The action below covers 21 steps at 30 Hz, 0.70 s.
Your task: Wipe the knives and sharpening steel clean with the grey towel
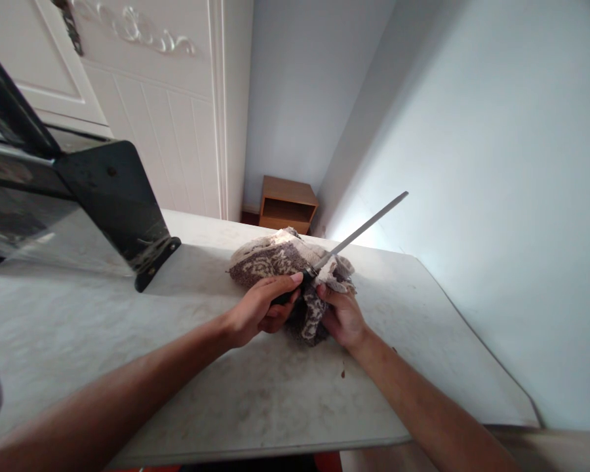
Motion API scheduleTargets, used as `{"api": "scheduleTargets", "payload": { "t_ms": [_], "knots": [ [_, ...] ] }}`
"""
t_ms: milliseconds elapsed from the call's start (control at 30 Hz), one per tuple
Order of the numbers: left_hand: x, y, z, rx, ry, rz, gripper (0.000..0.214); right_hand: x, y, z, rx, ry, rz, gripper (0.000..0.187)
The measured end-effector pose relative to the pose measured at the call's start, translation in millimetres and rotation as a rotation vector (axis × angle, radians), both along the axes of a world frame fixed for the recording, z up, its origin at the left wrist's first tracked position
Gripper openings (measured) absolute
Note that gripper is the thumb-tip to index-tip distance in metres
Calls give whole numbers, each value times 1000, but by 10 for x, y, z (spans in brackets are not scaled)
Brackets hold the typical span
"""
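Note:
A long thin metal rod with a dark handle points up and to the right, away from me. My left hand is closed around the handle, over the white table. A crumpled brown-and-cream patterned cloth lies on the table and wraps the base of the rod. My right hand grips a fold of that cloth against the rod near the handle.
A black metal stand with a glossy dark panel occupies the table's left part. White cabinet doors rise behind it. A small wooden bedside cabinet sits on the floor by the far wall. A pale wall runs along the right.

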State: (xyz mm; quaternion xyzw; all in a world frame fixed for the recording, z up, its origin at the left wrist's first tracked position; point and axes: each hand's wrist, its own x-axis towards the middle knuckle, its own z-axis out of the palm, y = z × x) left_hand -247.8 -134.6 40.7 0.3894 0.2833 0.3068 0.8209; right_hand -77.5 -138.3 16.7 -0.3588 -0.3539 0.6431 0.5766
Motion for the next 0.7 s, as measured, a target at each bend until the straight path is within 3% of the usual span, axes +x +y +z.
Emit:
{"api": "scheduleTargets", "payload": {
  "t_ms": [333,700],
  "knots": [
    [-70,-3,31,-28,-121,-235,39,25,-14,11,14,-25,-32,30],
    [-111,40,-34,-114,-251,-302,38,-30,-31,61,64,-73,-142,24]
  ]
}}
